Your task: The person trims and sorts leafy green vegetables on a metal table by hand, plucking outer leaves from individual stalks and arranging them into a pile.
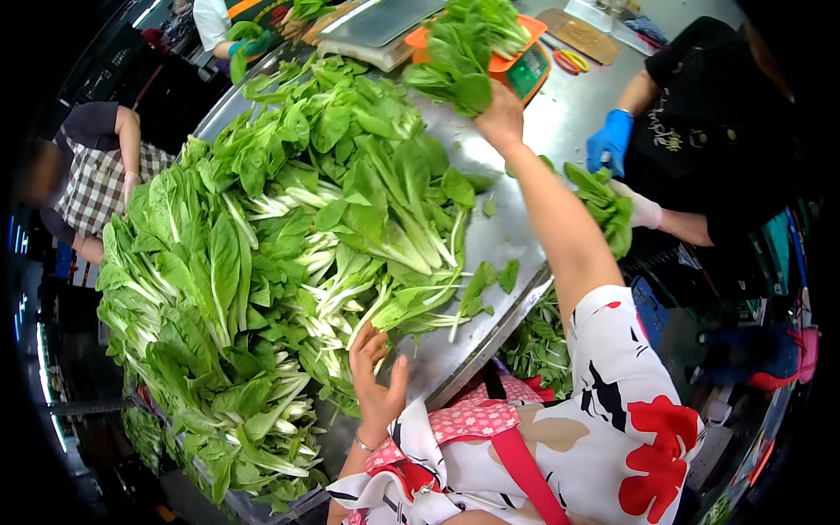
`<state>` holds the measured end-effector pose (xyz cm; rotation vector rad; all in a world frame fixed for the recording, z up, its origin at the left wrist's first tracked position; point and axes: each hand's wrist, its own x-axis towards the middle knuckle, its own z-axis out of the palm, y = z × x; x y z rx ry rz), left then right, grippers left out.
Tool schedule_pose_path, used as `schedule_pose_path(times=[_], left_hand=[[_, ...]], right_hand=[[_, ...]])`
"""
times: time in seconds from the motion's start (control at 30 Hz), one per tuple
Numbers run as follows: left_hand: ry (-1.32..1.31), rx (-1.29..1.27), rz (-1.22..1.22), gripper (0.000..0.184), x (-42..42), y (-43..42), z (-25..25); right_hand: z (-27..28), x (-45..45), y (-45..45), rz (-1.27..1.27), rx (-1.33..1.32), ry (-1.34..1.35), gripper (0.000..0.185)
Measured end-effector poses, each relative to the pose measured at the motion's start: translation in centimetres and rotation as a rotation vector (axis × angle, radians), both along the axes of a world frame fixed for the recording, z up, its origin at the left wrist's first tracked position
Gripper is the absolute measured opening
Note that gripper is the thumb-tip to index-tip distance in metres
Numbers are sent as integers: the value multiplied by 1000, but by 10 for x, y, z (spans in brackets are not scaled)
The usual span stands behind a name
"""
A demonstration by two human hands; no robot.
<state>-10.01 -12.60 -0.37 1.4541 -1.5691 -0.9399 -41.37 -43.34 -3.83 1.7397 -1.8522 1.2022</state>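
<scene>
My right hand (501,118) is stretched out across the table, its fingers wrapped round a bunch of leafy greens (464,66). That bunch is over the orange digital scale (535,52), with its leaves partly covering the pan; whether its weight rests there I cannot tell. My left hand (378,376) is empty, fingers apart and slightly curled, by the near edge of a big heap of leafy greens (219,271). White stalks in the heap lie just beyond the left fingertips.
Beyond the heap is a flat weighing platform (376,26). Red-and-yellow scissors (570,61) and a wooden board (577,35) lie past the scale. At right, a person's blue glove (610,140) is near more greens (604,206). Other people stand across the metal table (516,219).
</scene>
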Motion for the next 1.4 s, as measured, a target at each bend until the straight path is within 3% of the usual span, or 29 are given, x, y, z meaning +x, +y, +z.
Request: schedule_pose_path(times=[0.07, 0.1, 0.13, 0.17, 0.23, 0.33, 0.37, 0.4, 0.43, 0.47, 0.5, 0.53, 0.57, 0.63, 0.7, 0.77, 0.83, 0.97, 1.03, 1.1, 1.17, 1.3, 1.4], left_hand=[[27, 32, 37, 36, 8, 3, -1], [73, 44, 57, 36, 11, 5, -2], [72, 33, 65, 34, 13, 5, -2], [66, 44, 76, 34, 14, 5, -2], [51, 48, 24, 30, 10, 2, 0], [62, 34, -29, 28, 0, -7, 2], [61, 29, -57, 27, -3, -10, 2], [102, 20, -26, 25, -8, -12, 3], [106, 18, -27, 25, -10, -13, 5], [127, 29, -48, 25, -11, -14, 5], [147, 39, -67, 24, -11, -14, 5], [122, 41, -88, 24, -9, -13, -1], [123, 38, -83, 24, -9, -12, -2], [213, 122, -139, 24, -11, -10, -4], [225, 122, -157, 24, -11, -6, -5], [216, 101, -190, 23, -7, -1, -4], [201, 94, -186, 24, 2, 5, -11], [451, 215, -115, 22, 13, 11, -21], [544, 317, -88, 21, 14, 11, -17], [551, 295, -83, 20, 16, 10, -15], [547, 330, -72, 20, 14, 6, -12], [650, 331, 53, 29, -4, -9, -5], [630, 296, 52, 32, -18, -19, -7]], right_hand=[[-18, -22, 4, -137, 365, 53, 41], [-5, -21, 9, -202, 737, 27, 51], [-11, -28, 11, -263, 950, 123, 68], [-11, -34, 9, -286, 987, 4, 91], [1, -33, 7, -299, 1031, 62, 107], [16, -9, 25, -361, 904, 64, 115], [26, 4, 41, -326, 807, 108, 112], [33, 19, 63, -236, 594, 101, 96], [43, 39, 88, -107, 498, 71, 72], [30, 49, 109, 256, 321, -139, 46], [31, 78, 140, 421, 401, -496, 28], [20, 100, 163, 500, 471, -448, 20], [14, 113, 181, 600, 531, -222, 21], [-4, 141, 194, 582, 528, -112, 25], [-13, 158, 197, 336, 532, 67, 30], [-19, 163, 194, 293, 526, 65, 32], [-22, 161, 193, 170, 580, -144, 37], [-33, 149, 196, 149, 437, -10, 30], [-17, 147, 198, 218, 460, -126, 28], [4, 145, 201, 495, 739, -1091, 29], [4, 145, 216, 560, 628, -958, 29], [0, 147, 248, 665, 752, -1104, 27], [-4, 153, 270, 814, 671, -1247, 22]])
